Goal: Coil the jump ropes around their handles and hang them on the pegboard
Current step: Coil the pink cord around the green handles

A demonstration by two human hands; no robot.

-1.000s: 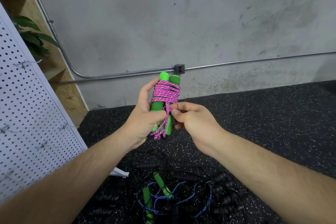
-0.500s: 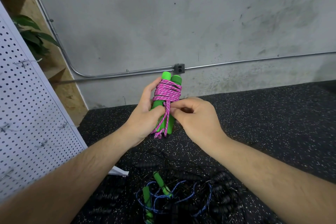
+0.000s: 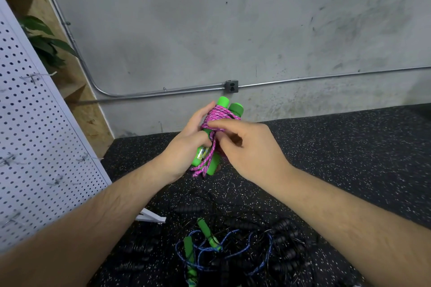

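Speckled black flooring point(image 3: 326, 147) is lying beneath the left hand point(image 3: 184, 147) gripping green handles point(image 3: 229, 107) wrapped in pink rope point(image 3: 218, 113), right of the pegboard point(image 3: 35, 147), while the right hand point(image 3: 247, 147) is pinching the tail, likely needing tucking before hanging.

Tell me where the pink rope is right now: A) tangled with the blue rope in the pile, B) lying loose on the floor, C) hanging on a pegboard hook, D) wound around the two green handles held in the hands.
D: the pink rope is coiled around the paired green handles, which the left hand grips while the right hand works the loose end.
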